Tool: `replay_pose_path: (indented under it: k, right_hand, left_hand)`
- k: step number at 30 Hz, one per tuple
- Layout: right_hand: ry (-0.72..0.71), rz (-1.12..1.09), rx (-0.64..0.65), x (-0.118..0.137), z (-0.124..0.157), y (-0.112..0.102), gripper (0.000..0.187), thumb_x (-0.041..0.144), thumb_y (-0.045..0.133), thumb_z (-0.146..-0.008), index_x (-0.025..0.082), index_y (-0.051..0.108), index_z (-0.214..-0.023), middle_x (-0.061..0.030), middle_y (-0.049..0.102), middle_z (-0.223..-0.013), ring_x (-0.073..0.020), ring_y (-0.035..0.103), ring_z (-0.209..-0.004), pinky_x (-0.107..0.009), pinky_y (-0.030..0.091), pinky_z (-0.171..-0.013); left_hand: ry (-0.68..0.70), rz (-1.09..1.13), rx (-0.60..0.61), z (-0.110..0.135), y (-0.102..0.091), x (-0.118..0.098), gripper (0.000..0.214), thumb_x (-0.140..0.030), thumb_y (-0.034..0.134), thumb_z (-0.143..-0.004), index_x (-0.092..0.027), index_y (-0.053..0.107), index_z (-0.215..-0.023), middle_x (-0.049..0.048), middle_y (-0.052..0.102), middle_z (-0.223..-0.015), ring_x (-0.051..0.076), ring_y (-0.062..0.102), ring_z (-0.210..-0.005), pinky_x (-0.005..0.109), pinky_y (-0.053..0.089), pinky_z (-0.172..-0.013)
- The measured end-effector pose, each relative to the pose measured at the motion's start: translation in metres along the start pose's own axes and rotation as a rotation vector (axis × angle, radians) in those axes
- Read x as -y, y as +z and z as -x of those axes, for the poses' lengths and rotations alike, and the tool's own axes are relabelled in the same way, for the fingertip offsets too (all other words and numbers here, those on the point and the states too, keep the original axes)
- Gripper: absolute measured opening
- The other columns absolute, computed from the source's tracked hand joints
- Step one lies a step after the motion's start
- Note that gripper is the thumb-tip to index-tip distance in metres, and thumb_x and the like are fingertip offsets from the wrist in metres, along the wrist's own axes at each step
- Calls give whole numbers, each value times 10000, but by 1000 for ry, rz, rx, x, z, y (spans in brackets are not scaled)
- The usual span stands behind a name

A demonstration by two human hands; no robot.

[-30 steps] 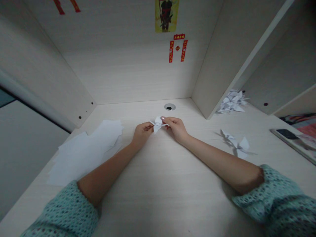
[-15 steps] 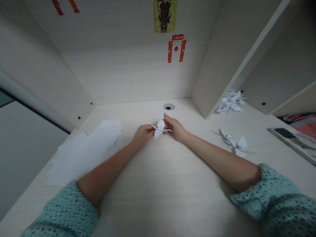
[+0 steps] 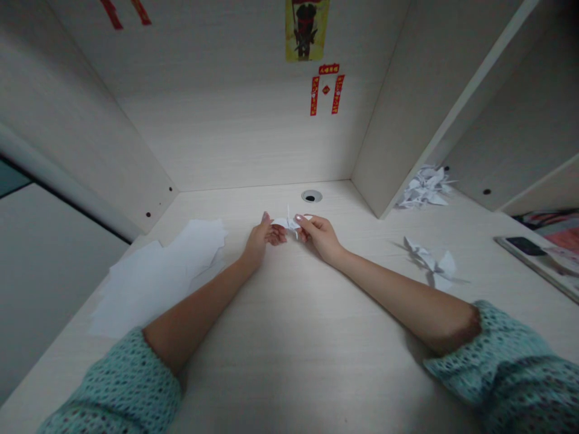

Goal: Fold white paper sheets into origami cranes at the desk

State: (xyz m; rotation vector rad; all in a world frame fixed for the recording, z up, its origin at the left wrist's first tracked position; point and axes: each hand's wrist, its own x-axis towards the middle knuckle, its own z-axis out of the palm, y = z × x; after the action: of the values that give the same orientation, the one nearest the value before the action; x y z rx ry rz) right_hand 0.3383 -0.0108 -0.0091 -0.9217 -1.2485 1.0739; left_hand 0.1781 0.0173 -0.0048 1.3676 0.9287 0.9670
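Observation:
A small white folded paper crane (image 3: 286,223) is held between both hands above the pale wooden desk (image 3: 294,337). My left hand (image 3: 262,237) pinches its left side, thumb raised. My right hand (image 3: 319,234) pinches its right side with curled fingers. Both forearms stretch forward from teal knitted sleeves. The crane is partly hidden by my fingers.
A loose stack of white paper sheets (image 3: 158,271) lies at the left. Two finished paper cranes (image 3: 429,262) rest at the right, and several more are heaped (image 3: 425,187) in the right shelf bay. A cable hole (image 3: 311,196) is behind my hands. A phone (image 3: 525,244) lies on a book, far right.
The crane has been turned and pulled in tighter between my fingers, so less of it shows. My left thumb has lifted. Both hands stay in the same spot.

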Motion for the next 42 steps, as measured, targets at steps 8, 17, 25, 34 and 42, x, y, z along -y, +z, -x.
replay_pose_path:
  k: [8, 17, 25, 34, 42]
  right_hand:
    - [19, 18, 113, 0, 1, -2, 410, 528, 588, -779, 182, 503, -576, 44, 446, -505, -96, 370, -487, -266, 255, -516]
    - [111, -163, 156, 6, 1, 0, 363, 470, 641, -749, 184, 505, -571, 38, 479, -497, -103, 398, -520, -264, 286, -570]
    - [198, -348, 196, 8, 0, 0, 323, 425, 665, -743, 176, 530, -589, 30, 493, -515, -101, 399, -512, -263, 284, -560]
    - [225, -404, 163, 10, 1, 2, 300, 397, 713, -699, 171, 553, -586, 33, 487, -516, -98, 409, -517, -256, 308, -556]
    - [235, -410, 168, 11, 1, 2, 292, 395, 712, -702, 170, 555, -600, 31, 493, -531, -95, 416, -523, -248, 328, -549]
  left_hand:
    - [142, -108, 35, 8, 2, -6, 369, -499, 560, -777, -165, 573, -623, -8, 542, -561, 110, 474, -550, 245, 354, -564]
    - [93, 55, 67, 10, 1, -15, 308, -407, 576, -750, -166, 535, -561, -9, 503, -562, 116, 459, -582, 249, 352, -600]
    - [49, 273, 74, 10, 3, -14, 259, -359, 622, -728, -158, 553, -580, -14, 495, -585, 102, 443, -583, 235, 353, -590]
    - [63, 353, -11, 10, 6, -10, 198, -318, 665, -699, -148, 605, -617, -9, 529, -614, 101, 471, -601, 230, 373, -586]
    - [68, 338, -35, 13, 8, -12, 215, -339, 667, -706, -150, 611, -620, -6, 549, -617, 107, 493, -615, 238, 384, -602]
